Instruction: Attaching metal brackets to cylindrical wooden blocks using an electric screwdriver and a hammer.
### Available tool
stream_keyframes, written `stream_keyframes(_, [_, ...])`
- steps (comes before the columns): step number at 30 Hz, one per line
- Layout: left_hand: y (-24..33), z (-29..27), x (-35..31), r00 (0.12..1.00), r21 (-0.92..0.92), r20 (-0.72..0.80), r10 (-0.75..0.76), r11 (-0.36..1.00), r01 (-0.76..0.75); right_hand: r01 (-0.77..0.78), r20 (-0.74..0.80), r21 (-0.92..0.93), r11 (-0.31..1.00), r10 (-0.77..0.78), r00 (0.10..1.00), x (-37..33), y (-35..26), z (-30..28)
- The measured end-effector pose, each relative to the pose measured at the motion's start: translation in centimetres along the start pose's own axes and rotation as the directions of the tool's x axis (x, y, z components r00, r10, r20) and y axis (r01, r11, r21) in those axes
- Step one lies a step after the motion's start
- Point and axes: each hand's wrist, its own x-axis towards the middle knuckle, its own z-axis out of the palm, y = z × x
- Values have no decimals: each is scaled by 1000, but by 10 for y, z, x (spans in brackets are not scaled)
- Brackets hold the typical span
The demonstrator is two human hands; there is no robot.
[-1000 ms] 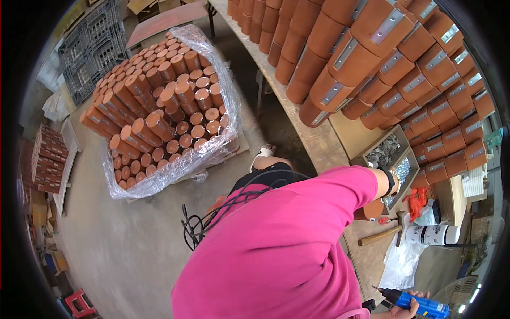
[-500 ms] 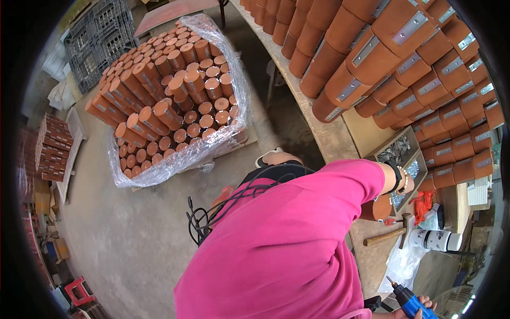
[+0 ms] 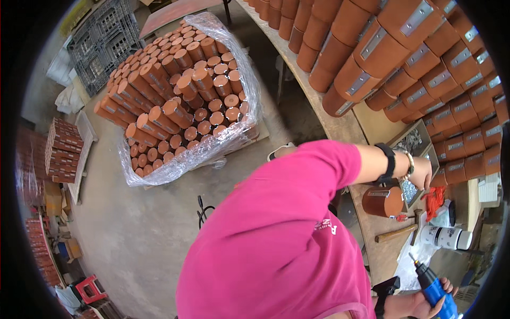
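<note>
Electric screwdriver (image 3: 434, 290), lower right of the frame: blue body, black nose, slim metal bit; held tilted, bit toward the upper left, rear end near the lower edge. Divided tray (image 3: 427, 134), right of centre: upper compartment with dull grey metal pieces (image 3: 411, 139), lower with small shiny metal parts (image 3: 408, 190), partly hidden.

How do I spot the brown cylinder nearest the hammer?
Find the long bench carrying stacked brown cylinders, then the divided tray of metal parts at the person's left hand. The cylinder sits beside that tray, near the hammer. Unlike its stacked neighbours, it is by itself.
</note>
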Motion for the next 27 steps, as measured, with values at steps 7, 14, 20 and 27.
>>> stream_keyframes(7, [71,-24,-103,1000,-370,-3,-22,929,20,6,101,153,988,-22,995,-9,12,11])
stream_keyframes(14, [89,-16,-152,908,-832,246,-340,406,377,41,288,257,966,-117,951,-35,40,54])
stream_keyframes(20, [90,-7,-149,924,-911,255,-285,251,328,110,226,159,981,-144,963,-40,37,64])
stream_keyframes(27, [91,-5,-151,899,-894,313,-305,226,388,88,257,164,983,-128,958,-43,44,65])
